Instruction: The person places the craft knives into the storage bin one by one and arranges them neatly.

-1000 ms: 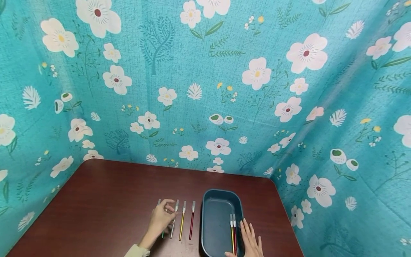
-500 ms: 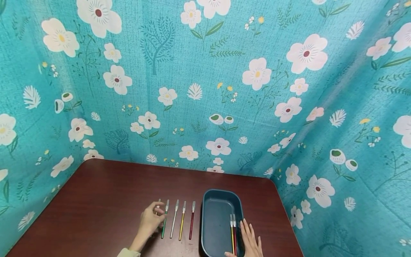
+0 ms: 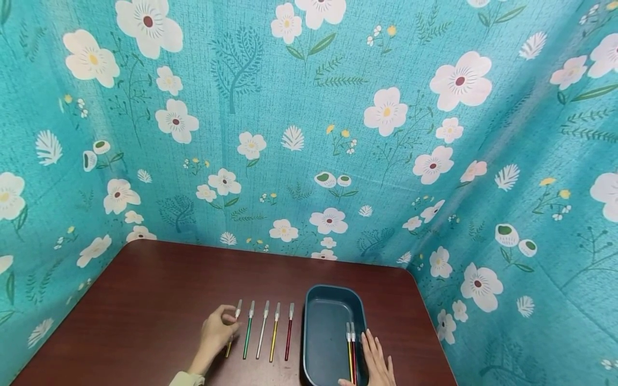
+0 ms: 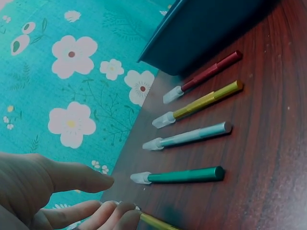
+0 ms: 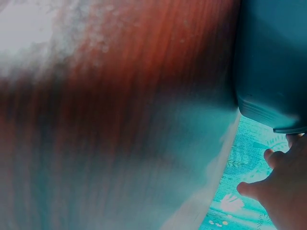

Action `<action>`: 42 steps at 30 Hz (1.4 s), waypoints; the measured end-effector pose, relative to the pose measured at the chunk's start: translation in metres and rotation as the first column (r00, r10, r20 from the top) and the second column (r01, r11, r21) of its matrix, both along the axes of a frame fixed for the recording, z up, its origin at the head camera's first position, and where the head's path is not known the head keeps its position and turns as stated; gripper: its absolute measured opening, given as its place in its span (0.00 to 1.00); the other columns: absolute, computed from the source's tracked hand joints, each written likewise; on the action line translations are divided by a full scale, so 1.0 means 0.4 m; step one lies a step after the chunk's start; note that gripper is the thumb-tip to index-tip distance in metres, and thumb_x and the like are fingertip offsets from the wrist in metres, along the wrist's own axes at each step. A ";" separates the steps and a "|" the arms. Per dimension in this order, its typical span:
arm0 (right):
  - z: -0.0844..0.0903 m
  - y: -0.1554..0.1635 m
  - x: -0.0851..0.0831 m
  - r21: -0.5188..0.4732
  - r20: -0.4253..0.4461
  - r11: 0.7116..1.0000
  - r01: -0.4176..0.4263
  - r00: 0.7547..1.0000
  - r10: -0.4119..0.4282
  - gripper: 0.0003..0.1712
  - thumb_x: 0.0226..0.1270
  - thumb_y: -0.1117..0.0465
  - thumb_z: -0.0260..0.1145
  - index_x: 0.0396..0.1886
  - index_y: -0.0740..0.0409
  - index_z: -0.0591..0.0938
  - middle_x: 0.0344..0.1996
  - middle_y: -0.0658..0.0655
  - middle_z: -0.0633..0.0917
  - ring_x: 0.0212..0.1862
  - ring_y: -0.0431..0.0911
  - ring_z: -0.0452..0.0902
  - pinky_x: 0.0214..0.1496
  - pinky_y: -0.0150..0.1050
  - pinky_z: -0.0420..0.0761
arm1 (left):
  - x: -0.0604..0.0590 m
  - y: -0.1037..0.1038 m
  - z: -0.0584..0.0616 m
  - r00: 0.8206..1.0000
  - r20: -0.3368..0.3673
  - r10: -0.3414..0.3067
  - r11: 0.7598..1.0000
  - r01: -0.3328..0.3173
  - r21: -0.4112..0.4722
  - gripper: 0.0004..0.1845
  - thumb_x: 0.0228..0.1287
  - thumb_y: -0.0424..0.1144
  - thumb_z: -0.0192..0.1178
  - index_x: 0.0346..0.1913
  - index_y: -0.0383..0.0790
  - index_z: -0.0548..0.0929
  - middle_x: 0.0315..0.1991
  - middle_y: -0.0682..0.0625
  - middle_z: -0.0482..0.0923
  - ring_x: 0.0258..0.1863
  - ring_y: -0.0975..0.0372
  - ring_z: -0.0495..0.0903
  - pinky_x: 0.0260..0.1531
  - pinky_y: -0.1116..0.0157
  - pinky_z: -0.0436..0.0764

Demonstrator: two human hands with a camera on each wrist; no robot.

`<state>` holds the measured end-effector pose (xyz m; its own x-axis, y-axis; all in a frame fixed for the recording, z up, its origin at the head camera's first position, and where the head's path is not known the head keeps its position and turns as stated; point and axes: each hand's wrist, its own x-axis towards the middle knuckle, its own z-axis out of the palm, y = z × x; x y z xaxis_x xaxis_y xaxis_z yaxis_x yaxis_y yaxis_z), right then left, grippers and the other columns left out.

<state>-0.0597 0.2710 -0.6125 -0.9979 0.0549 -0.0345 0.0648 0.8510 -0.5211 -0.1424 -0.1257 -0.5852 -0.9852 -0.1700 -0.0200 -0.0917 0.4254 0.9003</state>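
Five capped pens lie side by side on the dark red table [image 3: 159, 300]. My left hand [image 3: 216, 333] has its curled fingertips [image 4: 117, 212] on the leftmost, yellow-orange pen [image 3: 232, 332] near its cap, with the thumb held a little apart. To its right lie a green pen [image 3: 248, 335], a silver pen [image 3: 262, 332], a yellow pen [image 3: 273, 335] and a red pen [image 3: 288, 335]. The dark blue tray [image 3: 333, 295] holds two pens [image 3: 350, 351], one yellow and one red. My right hand [image 3: 376, 363] lies flat with straight fingers against the tray's right rim.
Teal flowered cloth [image 3: 309, 134] walls the table in at the back and on both sides. The tray [image 4: 206, 28] stands just right of the red pen [image 4: 206, 74]. Bare tabletop stretches to the left of the pens and behind them.
My left hand has slid leftward off the green pen to the leftmost pen, which now lies apart from the green one. The right hand and the tray have not moved.
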 end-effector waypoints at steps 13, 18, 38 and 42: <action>-0.006 0.003 0.001 -0.005 -0.031 1.000 -0.002 1.000 0.002 0.67 0.53 0.28 0.76 0.84 0.55 0.60 0.82 0.65 0.60 0.80 0.71 0.52 0.67 0.86 0.46 | -0.010 -0.009 -0.028 0.999 -0.004 0.032 0.978 -0.032 -0.204 0.22 0.50 0.29 0.76 0.51 0.29 0.84 0.30 0.49 0.87 0.35 0.47 0.85 0.42 0.46 0.78; -0.011 0.007 -0.002 0.014 -0.056 1.000 -0.016 0.998 0.017 0.67 0.52 0.29 0.77 0.83 0.57 0.61 0.81 0.65 0.61 0.79 0.72 0.54 0.66 0.86 0.49 | -0.007 -0.007 -0.036 1.000 -0.003 0.024 0.977 -0.024 -0.213 0.23 0.47 0.28 0.75 0.50 0.30 0.84 0.30 0.48 0.86 0.34 0.48 0.85 0.41 0.47 0.78; -0.012 0.010 -0.002 -0.024 -0.030 0.999 -0.023 0.999 0.022 0.67 0.54 0.30 0.77 0.84 0.57 0.59 0.82 0.65 0.58 0.80 0.72 0.51 0.67 0.85 0.46 | -0.008 0.011 -0.058 0.999 0.030 0.030 0.957 -0.020 -0.289 0.22 0.50 0.23 0.74 0.51 0.28 0.84 0.32 0.47 0.85 0.29 0.54 0.83 0.25 0.55 0.77; -0.013 0.011 -0.002 -0.038 -0.032 0.999 -0.028 0.999 0.027 0.66 0.56 0.31 0.77 0.84 0.56 0.59 0.82 0.65 0.58 0.79 0.73 0.51 0.68 0.84 0.44 | -0.010 0.019 -0.055 0.999 0.028 0.040 0.952 -0.029 -0.306 0.20 0.49 0.23 0.74 0.48 0.28 0.86 0.31 0.47 0.86 0.28 0.54 0.84 0.26 0.55 0.77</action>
